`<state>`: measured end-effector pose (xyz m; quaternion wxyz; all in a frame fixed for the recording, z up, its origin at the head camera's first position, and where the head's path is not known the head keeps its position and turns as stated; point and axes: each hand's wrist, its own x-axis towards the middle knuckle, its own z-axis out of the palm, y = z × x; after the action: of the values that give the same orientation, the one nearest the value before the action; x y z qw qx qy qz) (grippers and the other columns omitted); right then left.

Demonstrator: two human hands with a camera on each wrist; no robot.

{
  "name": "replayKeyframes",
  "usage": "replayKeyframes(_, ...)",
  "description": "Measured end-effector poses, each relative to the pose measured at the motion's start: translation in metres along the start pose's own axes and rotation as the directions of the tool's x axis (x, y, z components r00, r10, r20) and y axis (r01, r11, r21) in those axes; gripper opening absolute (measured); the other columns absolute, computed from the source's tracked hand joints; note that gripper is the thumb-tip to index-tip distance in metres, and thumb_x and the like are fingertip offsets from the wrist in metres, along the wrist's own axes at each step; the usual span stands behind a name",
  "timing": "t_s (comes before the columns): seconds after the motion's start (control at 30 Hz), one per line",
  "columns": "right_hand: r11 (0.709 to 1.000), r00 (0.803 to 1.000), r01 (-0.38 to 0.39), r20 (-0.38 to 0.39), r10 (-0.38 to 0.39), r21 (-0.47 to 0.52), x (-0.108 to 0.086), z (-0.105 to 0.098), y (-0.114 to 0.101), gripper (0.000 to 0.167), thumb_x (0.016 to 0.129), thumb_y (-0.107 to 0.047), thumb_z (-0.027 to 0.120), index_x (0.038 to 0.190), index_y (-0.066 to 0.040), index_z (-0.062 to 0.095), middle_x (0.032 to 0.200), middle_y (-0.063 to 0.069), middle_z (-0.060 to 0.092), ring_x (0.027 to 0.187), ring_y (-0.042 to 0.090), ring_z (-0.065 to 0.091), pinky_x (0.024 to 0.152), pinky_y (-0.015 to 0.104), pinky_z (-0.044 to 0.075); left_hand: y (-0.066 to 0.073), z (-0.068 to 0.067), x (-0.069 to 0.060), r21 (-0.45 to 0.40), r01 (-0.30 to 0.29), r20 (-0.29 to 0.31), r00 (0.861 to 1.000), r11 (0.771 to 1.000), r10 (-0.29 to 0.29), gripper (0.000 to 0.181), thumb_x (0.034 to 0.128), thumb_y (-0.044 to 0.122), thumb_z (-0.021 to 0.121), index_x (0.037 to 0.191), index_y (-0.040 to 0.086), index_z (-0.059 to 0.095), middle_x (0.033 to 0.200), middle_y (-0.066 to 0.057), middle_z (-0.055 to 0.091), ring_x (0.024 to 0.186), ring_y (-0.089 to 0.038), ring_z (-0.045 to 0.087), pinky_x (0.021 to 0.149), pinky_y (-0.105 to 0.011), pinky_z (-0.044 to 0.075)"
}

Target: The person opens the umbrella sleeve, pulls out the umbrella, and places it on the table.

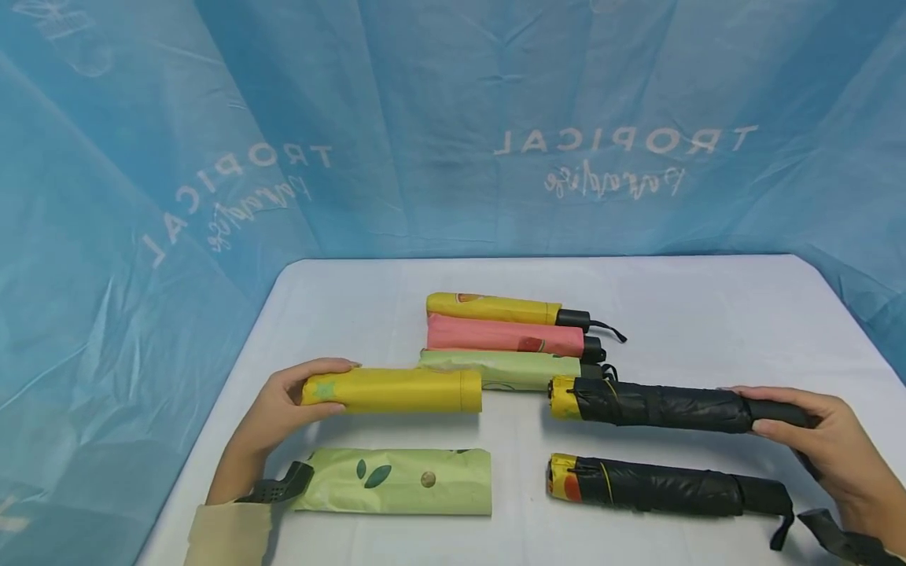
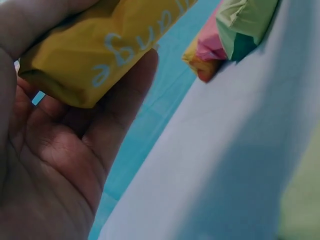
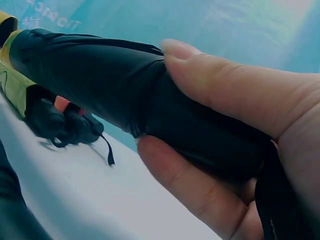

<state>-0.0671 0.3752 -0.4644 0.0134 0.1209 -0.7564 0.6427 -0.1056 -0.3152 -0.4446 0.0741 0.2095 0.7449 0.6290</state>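
Note:
My left hand (image 1: 279,407) grips the closed end of a yellow umbrella sleeve (image 1: 399,391) between thumb and fingers, holding it level above the table. White lettering shows on the sleeve (image 2: 85,65) in the left wrist view. On the right, my right hand (image 1: 824,440) holds a folded black umbrella (image 1: 672,406) by its handle, its yellow end pointing left towards the sleeve. A gap separates the two. In the right wrist view, thumb and fingers wrap the dark handle (image 3: 200,130). Below lie a flat light-green sleeve (image 1: 403,481) and another folded black umbrella (image 1: 658,485).
Behind, three sleeved umbrellas lie side by side: yellow (image 1: 495,307), pink (image 1: 495,334) and light green (image 1: 506,369), black handles to the right. A white-covered table (image 1: 354,303) supports everything. A blue printed sheet (image 1: 439,118) hangs behind and at the sides.

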Motion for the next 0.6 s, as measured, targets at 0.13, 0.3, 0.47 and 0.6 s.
replayKeyframes(0.13, 0.991, 0.994, -0.108, -0.017, 0.107, -0.084, -0.006, -0.005, 0.007, 0.041, 0.093, 0.017, 0.062, 0.133, 0.008, 0.062, 0.125, -0.011, 0.07, 0.112, -0.001, 0.063, 0.08, 0.021, 0.056, -0.006, -0.002, -0.004, -0.008, 0.016, 0.02, 1.0, 1.0, -0.015, 0.055, 0.0876, -0.014, 0.072, 0.14, -0.006, 0.056, 0.142, -0.012, 0.059, 0.113, -0.022, 0.062, 0.083, -0.031, 0.059)
replayKeyframes(0.3, 0.965, 0.987, -0.157, -0.001, 0.16, -0.21, -0.007, -0.004, 0.014, 0.038, 0.094, 0.01, 0.066, 0.132, 0.006, 0.064, 0.124, -0.018, 0.068, 0.112, -0.007, 0.059, 0.08, 0.018, 0.055, -0.013, -0.003, -0.007, 0.019, 0.035, 0.035, 0.999, 0.999, -0.036, 0.055, 0.0892, -0.01, 0.073, 0.141, -0.003, 0.057, 0.143, -0.013, 0.058, 0.115, -0.022, 0.062, 0.086, -0.031, 0.058)
replayKeyframes(0.47, 0.949, 0.978, -0.201, 0.002, 0.208, -0.244, -0.006, -0.003, 0.018, 0.04, 0.096, 0.004, 0.067, 0.135, 0.005, 0.062, 0.125, -0.021, 0.066, 0.112, -0.008, 0.058, 0.081, 0.02, 0.055, -0.015, -0.007, -0.009, 0.039, 0.04, 0.051, 0.998, 0.998, -0.042, 0.055, 0.0877, -0.011, 0.074, 0.14, -0.004, 0.058, 0.142, -0.015, 0.058, 0.116, -0.02, 0.062, 0.088, -0.029, 0.057)
replayKeyframes(0.6, 0.932, 0.96, -0.274, -0.008, 0.28, -0.239, -0.005, -0.001, 0.019, 0.042, 0.097, -0.003, 0.07, 0.137, 0.003, 0.061, 0.123, -0.021, 0.067, 0.11, -0.008, 0.059, 0.082, 0.02, 0.054, -0.017, -0.009, -0.011, 0.03, 0.046, 0.07, 0.996, 0.998, -0.048, 0.055, 0.0876, -0.01, 0.074, 0.14, -0.004, 0.057, 0.143, -0.016, 0.057, 0.118, -0.02, 0.062, 0.089, -0.03, 0.057)
